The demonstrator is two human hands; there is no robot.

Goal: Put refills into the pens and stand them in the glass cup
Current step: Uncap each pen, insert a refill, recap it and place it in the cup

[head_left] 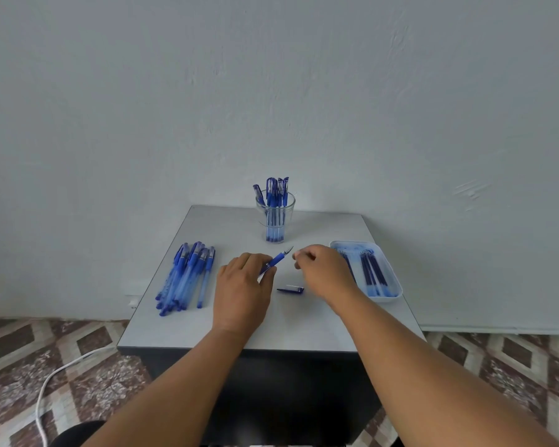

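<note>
From the head view, a glass cup [275, 217] stands near the far edge of a small grey table [271, 327], against a pale wall, and it serves here as the landmark. Several capped blue pens [273, 196] stand upright inside the cup, their caps rising above its rim. Nearer the camera than the cup, and slightly to its left, the left hand [244, 285] holds an uncapped pen [276, 259]: its fingers are curled round the clear barrel, and the blue grip and pointed tip slant up and away toward the cup's base, clear of the table. Just right of that tip, in front of the cup, the right hand [320, 269] hovers with its fingertips [299, 254] drawn together near the tip; whether they pinch anything cannot be told. A loose blue cap [290, 289] lies flat on the table between the two hands, nearer the camera than the cup. Well to the cup's left lies a pile of capped pens [185, 277], fanned out with their caps toward the wall. To the cup's right sits a pale tray [394, 279] holding dark blue refills [371, 272], partly hidden by the right hand. A white cable [50, 382] trails across the patterned floor, left of the table.
</note>
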